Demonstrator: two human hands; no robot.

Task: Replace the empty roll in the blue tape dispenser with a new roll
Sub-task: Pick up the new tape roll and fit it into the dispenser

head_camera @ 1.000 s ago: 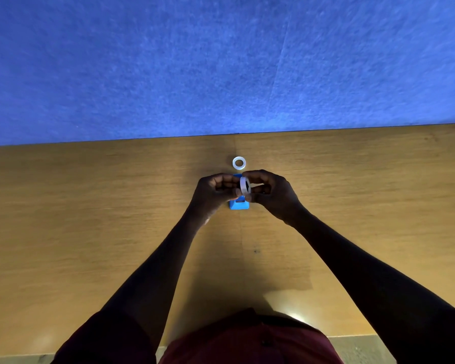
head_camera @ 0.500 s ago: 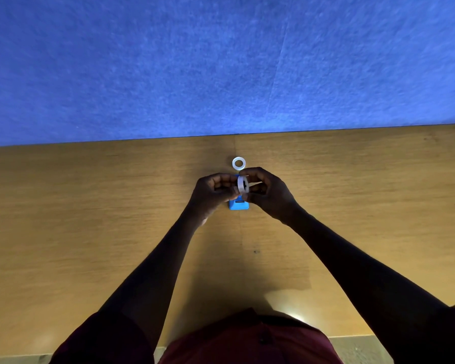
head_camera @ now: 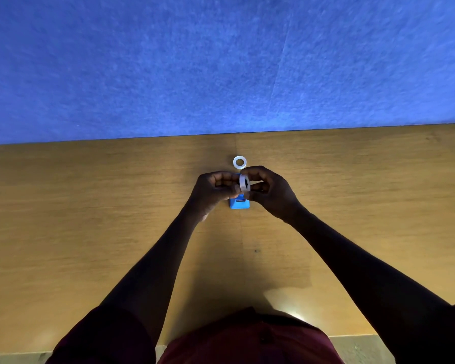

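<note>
hands: left [head_camera: 212, 189] and right [head_camera: 269, 191] both pinch roll [head_camera: 244, 183] on edge above dispenser [head_camera: 239, 204] | hands hide most of dispenser | ring [head_camera: 239, 162] flat on table [head_camera: 90, 206] just behind | blue wall [head_camera: 221, 61] beyond

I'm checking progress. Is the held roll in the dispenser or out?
Out. Both hands, left and right, hold the roll on edge above the dispenser.
</note>
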